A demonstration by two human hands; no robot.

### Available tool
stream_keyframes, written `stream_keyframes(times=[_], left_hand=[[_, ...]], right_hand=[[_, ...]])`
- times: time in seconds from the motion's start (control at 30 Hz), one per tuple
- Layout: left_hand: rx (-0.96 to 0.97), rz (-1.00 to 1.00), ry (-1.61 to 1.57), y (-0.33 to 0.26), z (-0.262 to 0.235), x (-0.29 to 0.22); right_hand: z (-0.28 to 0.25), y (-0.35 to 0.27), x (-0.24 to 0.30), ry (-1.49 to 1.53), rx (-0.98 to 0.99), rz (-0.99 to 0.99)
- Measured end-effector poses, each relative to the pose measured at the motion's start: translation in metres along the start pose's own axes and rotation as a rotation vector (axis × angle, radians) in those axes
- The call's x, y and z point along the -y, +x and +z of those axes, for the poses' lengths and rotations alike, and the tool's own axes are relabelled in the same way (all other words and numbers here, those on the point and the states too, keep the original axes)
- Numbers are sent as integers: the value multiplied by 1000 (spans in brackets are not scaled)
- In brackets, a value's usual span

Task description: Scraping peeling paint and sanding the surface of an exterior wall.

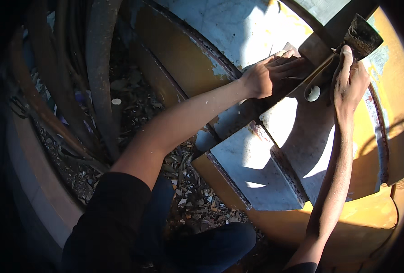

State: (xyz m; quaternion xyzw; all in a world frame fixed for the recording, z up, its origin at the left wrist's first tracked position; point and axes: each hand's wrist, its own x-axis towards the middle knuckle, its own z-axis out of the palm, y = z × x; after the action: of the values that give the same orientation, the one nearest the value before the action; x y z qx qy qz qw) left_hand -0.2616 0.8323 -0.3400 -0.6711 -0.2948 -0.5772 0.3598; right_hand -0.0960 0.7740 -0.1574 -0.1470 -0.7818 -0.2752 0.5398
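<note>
I see my left hand (268, 77) flat on the metal bracket (302, 91) at upper centre, my right hand (350, 79) just right of it gripping a scraper (361, 38), with dry leaf litter (188, 191) lower left.

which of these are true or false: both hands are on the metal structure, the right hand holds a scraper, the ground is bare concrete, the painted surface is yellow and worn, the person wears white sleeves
1. Both hands are up on the metal structure. True: the left hand lies flat on it and the right hand is against it.
2. The right hand holds a scraper. True: its grip is closed around a rusty flat-bladed scraper.
3. The ground is bare concrete. False: the ground is covered with dry leaves and debris.
4. The painted surface is yellow and worn. True: the yellow paint is chipped, with pale patches.
5. The person wears white sleeves. False: the sleeve is black and short, and the forearms are bare.
</note>
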Motion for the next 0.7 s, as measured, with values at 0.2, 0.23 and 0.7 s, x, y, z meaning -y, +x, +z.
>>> stream_keyframes(times=[0.2,0.23,0.7], left_hand=[[191,25,77,-16,-15,-2],[211,98,140,-8,-18,6],[293,-163,56,-90,-29,-27]], right_hand=[[2,-3,-5,11,-41,-48],[3,-3,-5,-47,-13,-50],[6,0,-5,5,-48,-86]])
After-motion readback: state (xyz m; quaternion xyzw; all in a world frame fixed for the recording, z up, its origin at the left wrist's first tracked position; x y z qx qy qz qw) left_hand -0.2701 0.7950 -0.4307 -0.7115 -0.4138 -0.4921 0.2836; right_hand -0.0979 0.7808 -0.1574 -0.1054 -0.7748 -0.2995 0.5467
